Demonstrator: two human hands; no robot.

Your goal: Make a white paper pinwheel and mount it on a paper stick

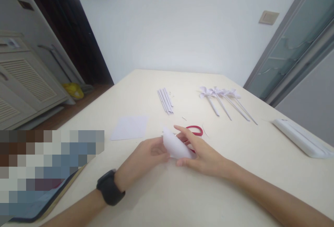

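— While itemising from largest down: cream table [235, 192], filling the lower view. On it, at the far right edge, long white tray-like case [302, 137]; at the near left, dark tablet [56, 195], partly blurred out.

— Next in size?

— Flat white paper square [129, 127], lying left of centre, just beyond the left hand. Then row of finished white paper pinwheels [224, 98] on sticks, far right of centre, sticks fanning toward the near right. Then bundle of rolled white paper sticks [165, 101], far centre, long axis running away from the viewer.

— And the item in hand?

— Folded white paper piece [176, 146], held between both hands near centre, just above the table. Long axis slanting from upper left to lower right. Left hand [146, 157] pinching its left end, fingers closed on it; right hand [202, 152] cupped under and behind, thumb at the lower right corner, index finger extended over the top. Equally near to both; touching both.

— Anything smaller?

— Red-handled scissors [194, 130], directly behind the right hand, mostly hidden by it, well nearer right than left. Black watch [109, 187] on the left wrist. Few paper scraps [184, 118] near the scissors.
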